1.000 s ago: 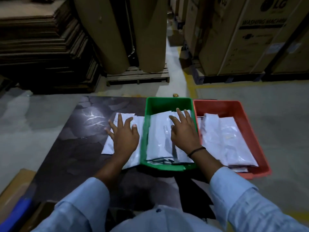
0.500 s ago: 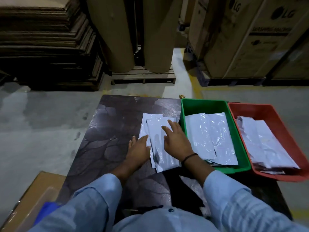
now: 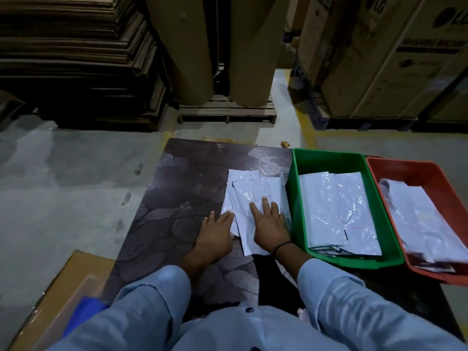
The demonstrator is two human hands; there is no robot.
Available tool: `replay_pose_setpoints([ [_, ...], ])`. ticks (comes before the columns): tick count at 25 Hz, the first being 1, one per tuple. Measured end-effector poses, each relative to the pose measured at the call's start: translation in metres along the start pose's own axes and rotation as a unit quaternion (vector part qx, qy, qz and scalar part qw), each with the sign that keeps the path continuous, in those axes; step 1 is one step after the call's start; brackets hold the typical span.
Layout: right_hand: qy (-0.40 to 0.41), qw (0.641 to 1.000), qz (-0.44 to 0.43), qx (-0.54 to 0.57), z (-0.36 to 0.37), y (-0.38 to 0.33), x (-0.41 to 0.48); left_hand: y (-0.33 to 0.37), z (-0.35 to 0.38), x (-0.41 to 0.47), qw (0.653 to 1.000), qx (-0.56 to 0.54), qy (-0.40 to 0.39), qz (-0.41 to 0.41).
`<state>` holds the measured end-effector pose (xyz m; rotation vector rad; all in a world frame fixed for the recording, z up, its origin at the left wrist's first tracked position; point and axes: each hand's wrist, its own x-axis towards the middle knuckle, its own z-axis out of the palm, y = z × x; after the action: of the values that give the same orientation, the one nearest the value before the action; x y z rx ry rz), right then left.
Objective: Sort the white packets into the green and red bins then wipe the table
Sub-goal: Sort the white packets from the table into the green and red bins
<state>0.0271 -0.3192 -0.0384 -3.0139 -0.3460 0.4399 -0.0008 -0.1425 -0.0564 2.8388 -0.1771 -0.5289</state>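
A small stack of white packets (image 3: 253, 193) lies on the dark patterned table (image 3: 177, 198), just left of the green bin (image 3: 326, 162). My right hand (image 3: 271, 226) lies flat on the top packet, fingers spread. My left hand (image 3: 215, 231) rests on the table at the stack's left edge, its fingertips touching the lower packets. The green bin holds several white packets (image 3: 336, 211). To its right, the red bin (image 3: 415, 171) holds more white packets (image 3: 417, 224).
A flat cardboard box (image 3: 71, 282) and something blue (image 3: 83, 312) sit at the table's near left. Beyond the table are a concrete floor, stacked cardboard sheets (image 3: 76, 59), two large paper rolls (image 3: 184, 46) on a pallet, and big appliance cartons (image 3: 379, 54).
My right hand left the green bin and came down on the packet stack on the table. My left hand slid to the stack's left edge. The view shifted left.
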Motion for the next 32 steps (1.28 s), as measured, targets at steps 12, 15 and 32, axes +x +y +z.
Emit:
replay_pose_setpoints([
  [12,0.232,0.953,-0.012,0.196,-0.093,0.037,0.039,0.076,-0.014,0.057,0.989,-0.119,0.078,-0.044],
  [15,0.240,0.946,-0.023,0.216,-0.089,0.049,0.038,0.089,-0.008,0.067,0.988,-0.129,0.042,-0.072],
  [32,0.280,0.893,0.002,0.353,-0.109,0.073,0.035,0.025,-0.041,0.050,0.957,-0.176,0.203,-0.110],
])
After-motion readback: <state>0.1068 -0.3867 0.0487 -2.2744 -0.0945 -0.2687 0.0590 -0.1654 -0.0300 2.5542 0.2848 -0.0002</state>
